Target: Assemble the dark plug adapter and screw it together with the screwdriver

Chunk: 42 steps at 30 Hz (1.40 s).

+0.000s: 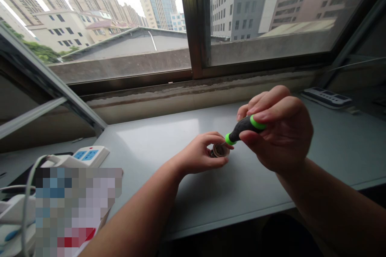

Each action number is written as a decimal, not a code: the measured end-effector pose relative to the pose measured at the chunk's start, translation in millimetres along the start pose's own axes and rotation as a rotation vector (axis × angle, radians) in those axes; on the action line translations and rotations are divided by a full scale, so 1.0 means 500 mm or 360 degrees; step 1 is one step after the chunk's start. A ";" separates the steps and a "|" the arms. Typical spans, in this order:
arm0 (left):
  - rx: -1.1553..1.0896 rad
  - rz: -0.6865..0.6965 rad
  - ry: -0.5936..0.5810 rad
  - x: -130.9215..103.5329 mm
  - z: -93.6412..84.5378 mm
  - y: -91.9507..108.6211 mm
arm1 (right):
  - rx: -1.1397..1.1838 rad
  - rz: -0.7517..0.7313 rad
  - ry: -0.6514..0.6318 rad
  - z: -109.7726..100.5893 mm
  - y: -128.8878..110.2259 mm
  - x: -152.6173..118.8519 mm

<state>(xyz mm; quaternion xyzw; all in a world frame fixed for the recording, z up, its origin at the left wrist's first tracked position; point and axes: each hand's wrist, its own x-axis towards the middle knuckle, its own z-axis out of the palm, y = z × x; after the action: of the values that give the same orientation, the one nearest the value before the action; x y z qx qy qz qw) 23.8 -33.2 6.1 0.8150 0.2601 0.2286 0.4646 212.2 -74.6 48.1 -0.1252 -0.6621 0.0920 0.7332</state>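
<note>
My right hand (pixel 279 128) is closed around the black and green handle of a screwdriver (pixel 243 129). The screwdriver slants down to the left, and its short visible shaft points at a small round cup-like part (pixel 221 150). Around that part, fingers and thumb of my left hand (pixel 208 151) are wrapped, holding it on or just above the table. The round part has a pale rim and a dark inside whose details are too small to make out. Whether the screwdriver's tip touches anything inside, I cannot tell.
A grey-white table (pixel 144 148) stretches below the window (pixel 193 60). On the left are a white power strip (pixel 92 156), a white cable (pixel 28 192) and a blurred-out package (pixel 78 209). Another power strip (pixel 327 98) lies at the back right. A metal frame bar (pixel 54 76) rises at left.
</note>
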 end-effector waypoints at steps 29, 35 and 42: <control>-0.0009 -0.0046 -0.0037 -0.003 -0.005 -0.005 | 0.0061 0.0036 -0.0185 -0.015 0.007 -0.002; -0.0049 -0.0026 0.0030 -0.003 -0.009 0.004 | 0.0065 0.0004 -0.0145 -0.013 0.023 -0.003; 0.0136 -0.0021 0.0139 -0.007 -0.026 0.009 | 0.0022 -0.0064 0.0041 -0.028 0.045 0.004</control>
<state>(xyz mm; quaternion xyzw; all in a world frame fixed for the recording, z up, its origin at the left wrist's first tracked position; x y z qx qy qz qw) 14.0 -28.9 15.5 0.8217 0.2951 0.2495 0.4190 227.1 -53.4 41.7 -0.1081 -0.6542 0.0803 0.7442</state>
